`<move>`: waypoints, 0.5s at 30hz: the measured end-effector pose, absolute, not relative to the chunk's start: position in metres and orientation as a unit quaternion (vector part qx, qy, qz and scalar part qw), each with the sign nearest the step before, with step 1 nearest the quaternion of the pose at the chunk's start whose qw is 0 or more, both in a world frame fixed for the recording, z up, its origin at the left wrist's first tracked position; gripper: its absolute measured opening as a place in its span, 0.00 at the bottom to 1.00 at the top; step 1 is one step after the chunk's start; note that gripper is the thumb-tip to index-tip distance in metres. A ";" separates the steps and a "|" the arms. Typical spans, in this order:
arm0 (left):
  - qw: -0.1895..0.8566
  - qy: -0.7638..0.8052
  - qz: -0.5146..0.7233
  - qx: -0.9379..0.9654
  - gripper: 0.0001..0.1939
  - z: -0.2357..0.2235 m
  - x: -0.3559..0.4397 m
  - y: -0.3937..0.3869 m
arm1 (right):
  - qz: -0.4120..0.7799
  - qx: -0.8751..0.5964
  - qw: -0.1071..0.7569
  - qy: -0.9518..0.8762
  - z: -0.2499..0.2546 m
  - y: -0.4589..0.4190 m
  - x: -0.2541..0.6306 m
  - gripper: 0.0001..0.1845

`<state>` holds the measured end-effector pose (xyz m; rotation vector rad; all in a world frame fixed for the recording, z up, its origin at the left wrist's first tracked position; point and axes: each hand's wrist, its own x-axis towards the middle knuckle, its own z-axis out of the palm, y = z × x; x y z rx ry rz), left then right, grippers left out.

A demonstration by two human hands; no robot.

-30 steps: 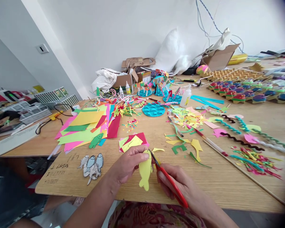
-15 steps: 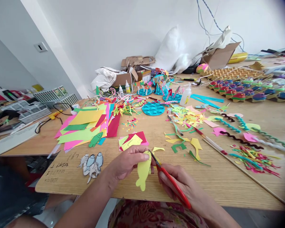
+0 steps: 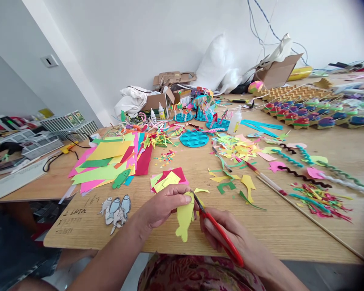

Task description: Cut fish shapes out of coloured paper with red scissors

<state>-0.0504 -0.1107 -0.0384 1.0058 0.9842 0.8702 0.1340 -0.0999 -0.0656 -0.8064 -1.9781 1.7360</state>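
Observation:
Pinched in my left hand (image 3: 166, 205) is a yellow paper fish (image 3: 184, 220), its tail hanging down over the table's front edge. My right hand (image 3: 223, 232) grips red-handled scissors (image 3: 220, 231), whose blades meet the fish's upper right edge near its head. Whether the blades are fully closed is hard to make out. Behind my hands lies a small stack of red, pink and yellow paper (image 3: 170, 180). Yellow and green offcuts (image 3: 226, 186) are scattered to the right of it.
Grey-white paper fish (image 3: 117, 212) and a green fish (image 3: 120, 178) lie left, near layered coloured sheets (image 3: 106, 155). A long wooden stick (image 3: 309, 218) crosses the right side. Further back stand a glue bottle (image 3: 235, 122) and a blue scalloped disc (image 3: 194, 138). Someone's leg (image 3: 16, 242) shows lower left.
The fish has turned slightly, its tail shifting a little right and up. Both hands keep their grips, and the scissors stay at the fish's edge. The view has shifted slightly.

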 end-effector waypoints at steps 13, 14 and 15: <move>0.637 0.459 0.436 0.440 0.10 -0.041 -0.041 -0.112 | 0.596 -0.307 0.212 -0.711 -0.062 -0.099 0.132 0.21; 0.632 0.464 0.437 0.441 0.11 -0.041 -0.041 -0.113 | 0.592 -0.309 0.215 -0.713 -0.062 -0.099 0.131 0.21; 0.628 0.468 0.437 0.442 0.11 -0.041 -0.040 -0.113 | 0.587 -0.311 0.217 -0.715 -0.061 -0.100 0.131 0.22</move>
